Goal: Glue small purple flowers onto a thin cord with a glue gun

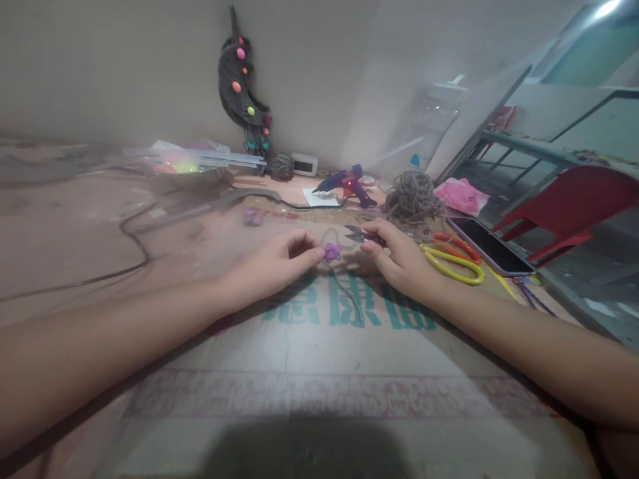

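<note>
We had a printed sheet (pixel 319 349) with green lettering (pixel 355 299) spread below us. Our left hand (pixel 292 258) and right hand (pixel 399 256) faced each other over its far half. Our right fingers gripped small snips (pixel 368 237), blades parted. Our left thumb and forefinger pinched a purple flower (pixel 332 251), just beside the blades. A thin gray cord (pixel 346 291) trailed from it toward us.

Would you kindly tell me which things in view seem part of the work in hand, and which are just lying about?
In the work:
flower, at the left hand
cord
snips, in the right hand
glue gun, probably: its light is on
yarn, perhaps

Probably just lying about:
phone
pink bundle
</note>
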Demonstrator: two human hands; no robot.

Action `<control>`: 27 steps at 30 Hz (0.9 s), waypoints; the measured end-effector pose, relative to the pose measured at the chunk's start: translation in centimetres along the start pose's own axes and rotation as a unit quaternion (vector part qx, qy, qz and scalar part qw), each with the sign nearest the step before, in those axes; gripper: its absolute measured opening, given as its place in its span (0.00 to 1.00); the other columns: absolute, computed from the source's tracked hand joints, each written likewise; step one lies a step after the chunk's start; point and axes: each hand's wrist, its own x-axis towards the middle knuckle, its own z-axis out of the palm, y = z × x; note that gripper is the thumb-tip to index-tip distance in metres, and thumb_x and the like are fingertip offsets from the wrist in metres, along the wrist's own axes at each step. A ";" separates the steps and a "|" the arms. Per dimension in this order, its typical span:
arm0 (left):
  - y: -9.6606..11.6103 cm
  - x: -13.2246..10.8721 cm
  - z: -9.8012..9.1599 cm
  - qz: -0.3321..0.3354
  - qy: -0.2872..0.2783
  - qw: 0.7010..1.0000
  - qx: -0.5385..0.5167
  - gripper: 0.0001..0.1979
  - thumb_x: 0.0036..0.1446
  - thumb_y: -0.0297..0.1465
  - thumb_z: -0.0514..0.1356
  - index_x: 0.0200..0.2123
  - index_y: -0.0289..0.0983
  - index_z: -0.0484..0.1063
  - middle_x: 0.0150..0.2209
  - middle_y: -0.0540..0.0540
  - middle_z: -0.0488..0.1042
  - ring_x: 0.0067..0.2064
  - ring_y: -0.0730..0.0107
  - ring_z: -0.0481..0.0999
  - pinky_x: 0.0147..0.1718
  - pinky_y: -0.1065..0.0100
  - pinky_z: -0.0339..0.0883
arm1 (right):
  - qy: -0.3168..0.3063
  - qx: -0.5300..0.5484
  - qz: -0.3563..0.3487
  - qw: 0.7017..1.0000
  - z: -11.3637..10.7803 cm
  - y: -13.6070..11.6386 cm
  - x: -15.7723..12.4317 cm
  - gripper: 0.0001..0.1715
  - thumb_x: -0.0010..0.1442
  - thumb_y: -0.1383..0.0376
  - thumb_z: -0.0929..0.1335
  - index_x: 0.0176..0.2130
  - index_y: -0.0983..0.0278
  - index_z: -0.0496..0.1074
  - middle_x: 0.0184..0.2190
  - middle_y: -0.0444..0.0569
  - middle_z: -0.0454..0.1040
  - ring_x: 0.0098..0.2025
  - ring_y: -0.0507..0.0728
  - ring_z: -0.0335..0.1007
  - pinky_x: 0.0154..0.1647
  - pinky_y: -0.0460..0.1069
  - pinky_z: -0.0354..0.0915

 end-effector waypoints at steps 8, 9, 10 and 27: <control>0.2 -0.2 -0.1 -0.008 0.019 0.999 0.030 0.13 0.62 0.41 0.59 0.33 0.37 0.72 0.31 0.49 0.74 0.33 0.68 0.71 0.32 0.66 0.63 | -0.002 -0.059 -0.095 0.994 -0.2 -0.3 -0.5 0.16 0.70 0.61 0.64 0.53 0.62 0.73 0.34 0.49 0.75 0.36 0.57 0.71 0.39 0.51 0.67; 0.3 -0.3 -0.1 -0.010 0.021 0.999 0.033 0.13 0.62 0.41 0.59 0.33 0.37 0.72 0.31 0.48 0.74 0.33 0.67 0.71 0.32 0.66 0.63 | -0.003 -0.075 -0.107 0.991 -0.3 -0.3 -0.5 0.16 0.70 0.61 0.63 0.53 0.63 0.73 0.34 0.50 0.75 0.37 0.57 0.71 0.39 0.52 0.67; 0.3 -0.3 -0.1 -0.012 0.022 0.999 0.035 0.13 0.62 0.41 0.59 0.33 0.37 0.72 0.31 0.48 0.74 0.33 0.67 0.71 0.33 0.66 0.63 | -0.002 -0.090 -0.115 0.989 -0.3 -0.3 -0.5 0.17 0.70 0.61 0.63 0.53 0.63 0.74 0.35 0.51 0.75 0.37 0.58 0.71 0.39 0.52 0.67; 0.6 -0.3 -0.2 -0.004 0.026 0.999 0.038 0.13 0.62 0.41 0.59 0.34 0.37 0.72 0.34 0.47 0.76 0.36 0.65 0.73 0.37 0.63 0.64 | 0.008 -0.169 -0.154 0.973 -0.2 0.3 -0.4 0.17 0.71 0.62 0.63 0.50 0.67 0.77 0.32 0.52 0.74 0.34 0.57 0.67 0.36 0.52 0.64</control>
